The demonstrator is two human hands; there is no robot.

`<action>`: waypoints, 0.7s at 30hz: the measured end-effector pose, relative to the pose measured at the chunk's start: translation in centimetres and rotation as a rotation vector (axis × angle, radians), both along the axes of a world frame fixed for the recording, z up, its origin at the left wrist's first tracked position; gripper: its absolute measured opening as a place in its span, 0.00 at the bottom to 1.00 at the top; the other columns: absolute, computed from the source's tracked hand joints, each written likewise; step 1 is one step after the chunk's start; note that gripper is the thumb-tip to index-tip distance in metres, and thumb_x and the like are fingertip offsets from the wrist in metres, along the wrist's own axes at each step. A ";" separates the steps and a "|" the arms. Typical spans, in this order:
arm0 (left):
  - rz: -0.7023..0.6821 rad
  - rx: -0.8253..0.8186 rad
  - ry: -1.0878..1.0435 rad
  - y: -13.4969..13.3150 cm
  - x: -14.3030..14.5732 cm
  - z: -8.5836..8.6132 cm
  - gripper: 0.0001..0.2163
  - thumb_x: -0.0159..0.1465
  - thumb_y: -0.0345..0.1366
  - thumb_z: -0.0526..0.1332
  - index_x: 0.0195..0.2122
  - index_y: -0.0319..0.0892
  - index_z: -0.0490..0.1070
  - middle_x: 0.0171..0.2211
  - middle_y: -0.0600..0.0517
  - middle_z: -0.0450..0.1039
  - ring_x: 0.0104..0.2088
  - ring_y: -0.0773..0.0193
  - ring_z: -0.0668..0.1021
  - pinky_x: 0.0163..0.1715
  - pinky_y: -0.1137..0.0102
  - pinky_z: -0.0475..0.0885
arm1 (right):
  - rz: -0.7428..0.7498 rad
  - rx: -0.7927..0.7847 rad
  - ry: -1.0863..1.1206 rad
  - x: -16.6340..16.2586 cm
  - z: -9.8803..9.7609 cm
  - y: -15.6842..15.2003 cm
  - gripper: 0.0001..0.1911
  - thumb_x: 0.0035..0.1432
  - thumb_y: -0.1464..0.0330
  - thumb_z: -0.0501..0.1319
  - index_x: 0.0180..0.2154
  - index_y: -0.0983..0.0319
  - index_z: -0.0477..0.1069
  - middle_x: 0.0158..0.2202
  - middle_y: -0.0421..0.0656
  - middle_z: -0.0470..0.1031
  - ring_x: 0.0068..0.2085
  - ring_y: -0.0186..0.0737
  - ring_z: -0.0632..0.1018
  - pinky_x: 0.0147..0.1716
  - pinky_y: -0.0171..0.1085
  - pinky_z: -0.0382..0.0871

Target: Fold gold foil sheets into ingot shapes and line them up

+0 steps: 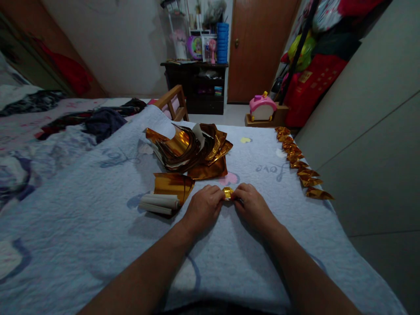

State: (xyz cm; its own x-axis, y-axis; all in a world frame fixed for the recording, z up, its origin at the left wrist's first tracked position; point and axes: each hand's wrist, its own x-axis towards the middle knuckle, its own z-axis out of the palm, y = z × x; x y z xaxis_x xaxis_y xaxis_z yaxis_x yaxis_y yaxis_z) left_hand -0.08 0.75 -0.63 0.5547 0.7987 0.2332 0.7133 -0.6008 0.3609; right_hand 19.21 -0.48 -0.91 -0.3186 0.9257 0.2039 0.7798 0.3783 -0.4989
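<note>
A small folded piece of gold foil paper is pinched between my two hands, just above the bedspread. The fingers of my left hand close on its left end, and those of my right hand close on its right end. Left of my left hand lie some gold sheets with rolled white-backed paper on them. Beyond my hands is a large fanned, curling stack of gold foil paper. Along the bed's right edge runs a row of several folded gold foil pieces.
The pale blue bedspread covers the bed, with rumpled clothes at the left. A wooden chair and a pink toy case stand past the far edge. A pale cabinet wall borders the right side.
</note>
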 end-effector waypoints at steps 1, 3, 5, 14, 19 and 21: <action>0.007 -0.004 0.001 0.0 0.0 0.0 0.06 0.66 0.26 0.59 0.39 0.42 0.74 0.38 0.49 0.76 0.41 0.57 0.75 0.42 0.64 0.70 | 0.003 0.000 -0.006 0.0 0.0 0.0 0.09 0.61 0.79 0.60 0.35 0.62 0.76 0.37 0.45 0.74 0.42 0.43 0.72 0.43 0.40 0.66; 0.022 -0.022 -0.008 0.1 0.0 0.0 0.06 0.67 0.28 0.58 0.39 0.43 0.74 0.38 0.49 0.76 0.41 0.57 0.75 0.42 0.65 0.70 | 0.014 0.004 -0.005 0.0 0.2 0.0 0.10 0.63 0.78 0.59 0.36 0.61 0.77 0.37 0.45 0.75 0.42 0.43 0.72 0.43 0.40 0.66; 0.029 -0.041 -0.028 0.2 0.0 0.0 0.06 0.68 0.29 0.58 0.40 0.42 0.74 0.38 0.49 0.76 0.41 0.57 0.75 0.42 0.65 0.70 | 0.025 0.010 0.004 0.0 0.3 0.0 0.10 0.64 0.78 0.58 0.37 0.61 0.77 0.37 0.44 0.75 0.42 0.42 0.72 0.43 0.39 0.65; 0.101 -0.045 0.033 0.6 0.0 -0.5 0.06 0.69 0.33 0.58 0.37 0.42 0.74 0.36 0.49 0.73 0.40 0.57 0.74 0.42 0.64 0.69 | -0.027 -0.023 0.014 0.4 0.0 0.4 0.07 0.63 0.76 0.60 0.35 0.61 0.75 0.35 0.44 0.75 0.40 0.42 0.72 0.42 0.39 0.64; 0.161 -0.051 0.053 0.7 0.2 -0.3 0.06 0.70 0.35 0.59 0.36 0.41 0.73 0.37 0.49 0.73 0.41 0.56 0.74 0.43 0.63 0.67 | -0.084 -0.076 0.037 0.4 0.1 0.6 0.07 0.63 0.75 0.60 0.35 0.62 0.76 0.36 0.44 0.77 0.40 0.42 0.73 0.43 0.39 0.64; 0.184 -0.032 0.083 0.7 0.3 -0.3 0.06 0.69 0.36 0.60 0.35 0.41 0.73 0.37 0.48 0.73 0.41 0.56 0.73 0.43 0.63 0.67 | -0.103 -0.093 0.049 0.3 0.2 0.6 0.06 0.62 0.75 0.61 0.35 0.62 0.76 0.35 0.45 0.78 0.39 0.42 0.74 0.42 0.39 0.63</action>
State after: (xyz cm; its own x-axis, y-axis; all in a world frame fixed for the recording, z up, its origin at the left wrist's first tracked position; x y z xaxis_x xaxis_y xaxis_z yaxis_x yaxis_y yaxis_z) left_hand 0.20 1.41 -0.94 0.4150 0.8946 0.1657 0.8381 -0.4468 0.3129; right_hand 19.50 0.15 -0.76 -0.2129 0.9686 0.1285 0.7860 0.2479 -0.5664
